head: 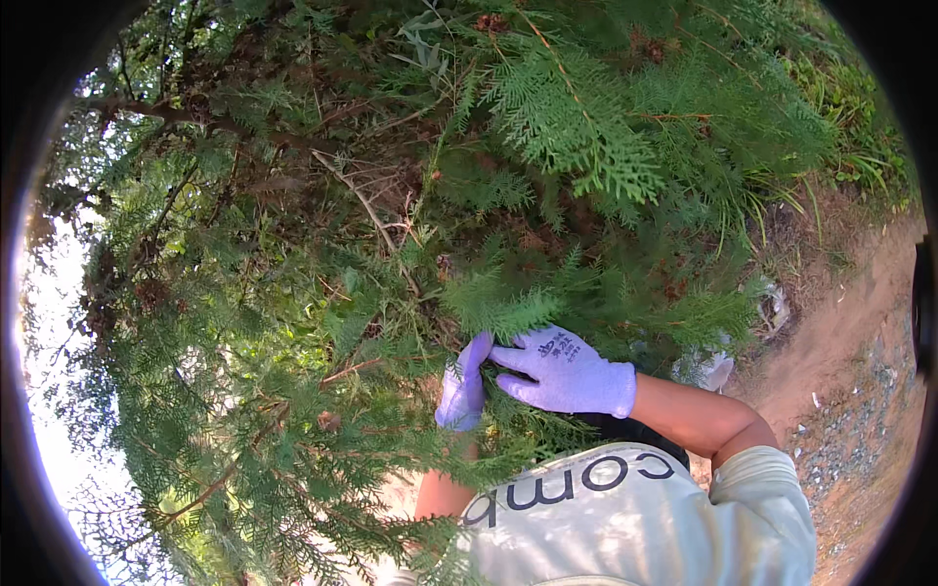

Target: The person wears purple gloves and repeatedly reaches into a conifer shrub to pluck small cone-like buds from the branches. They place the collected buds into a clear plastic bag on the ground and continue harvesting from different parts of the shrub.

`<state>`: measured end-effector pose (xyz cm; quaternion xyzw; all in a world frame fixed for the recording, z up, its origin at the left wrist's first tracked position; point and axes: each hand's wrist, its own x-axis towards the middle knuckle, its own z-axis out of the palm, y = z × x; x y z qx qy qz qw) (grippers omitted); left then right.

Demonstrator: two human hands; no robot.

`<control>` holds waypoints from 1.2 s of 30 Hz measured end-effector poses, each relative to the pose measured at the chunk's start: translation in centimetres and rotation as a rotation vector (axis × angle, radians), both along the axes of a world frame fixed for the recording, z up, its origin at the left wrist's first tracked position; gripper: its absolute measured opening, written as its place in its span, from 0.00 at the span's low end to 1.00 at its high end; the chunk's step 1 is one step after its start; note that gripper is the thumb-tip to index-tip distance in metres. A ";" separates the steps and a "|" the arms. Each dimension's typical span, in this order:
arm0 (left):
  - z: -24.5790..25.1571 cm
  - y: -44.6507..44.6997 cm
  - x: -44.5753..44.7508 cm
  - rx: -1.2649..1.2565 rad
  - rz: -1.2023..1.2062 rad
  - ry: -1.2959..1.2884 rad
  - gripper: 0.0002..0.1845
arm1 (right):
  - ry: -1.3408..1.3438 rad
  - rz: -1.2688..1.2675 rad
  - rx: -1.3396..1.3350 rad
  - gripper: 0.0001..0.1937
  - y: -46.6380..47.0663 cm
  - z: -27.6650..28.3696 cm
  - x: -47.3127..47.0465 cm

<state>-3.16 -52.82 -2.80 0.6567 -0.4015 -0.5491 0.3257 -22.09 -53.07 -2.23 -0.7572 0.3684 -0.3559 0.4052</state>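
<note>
Both of my hands wear pale purple knit gloves and meet among the flat green sprays of a cypress-like conifer (506,304). My left hand (465,384) is upright and seen from its side, its fingertips beside a thin branch. From the right reaches my right hand (560,370), back up, with dark printing on the glove. Its fingertips touch or nearly touch those of my left hand, just below a leafy spray. Foliage and the gloves hide what, if anything, lies between the fingers.
Bare brown twigs (363,201) and a thicker branch (168,113) run through the foliage at upper left. Brown cones (491,23) hang at the top. At right lie a dirt path (828,329), gravel (850,425), grass (857,154) and pale plastic litter (711,370).
</note>
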 end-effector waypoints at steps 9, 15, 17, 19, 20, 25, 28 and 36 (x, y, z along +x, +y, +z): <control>-1.5 1.3 4.0 0.162 0.106 0.117 0.19 | -0.409 -0.381 0.307 0.19 -8.5 -0.7 -0.4; -1.9 1.8 2.9 -0.018 0.084 -0.072 0.15 | 0.031 -0.217 -0.048 0.43 -8.9 1.4 4.2; -0.8 1.6 1.4 -0.074 0.084 -0.113 0.15 | -0.042 -0.139 0.054 0.40 -9.5 1.4 4.6; 0.4 1.4 0.5 0.066 0.113 -0.153 0.14 | -0.093 -0.084 0.103 0.37 -9.8 0.9 5.0; 0.8 1.2 0.3 0.086 0.099 -0.183 0.14 | -0.140 -0.085 0.076 0.35 -9.9 0.6 5.2; 0.7 1.3 1.0 0.021 -0.068 -0.418 0.14 | -0.256 -0.239 -0.026 0.23 -9.4 -0.6 7.1; 0.4 1.4 1.5 0.151 0.009 -0.283 0.19 | -0.175 -0.358 -0.047 0.18 -8.7 -0.5 7.5; 2.2 1.4 1.1 0.176 -0.018 -0.376 0.17 | -0.239 -0.450 -0.028 0.16 -7.7 -0.1 7.7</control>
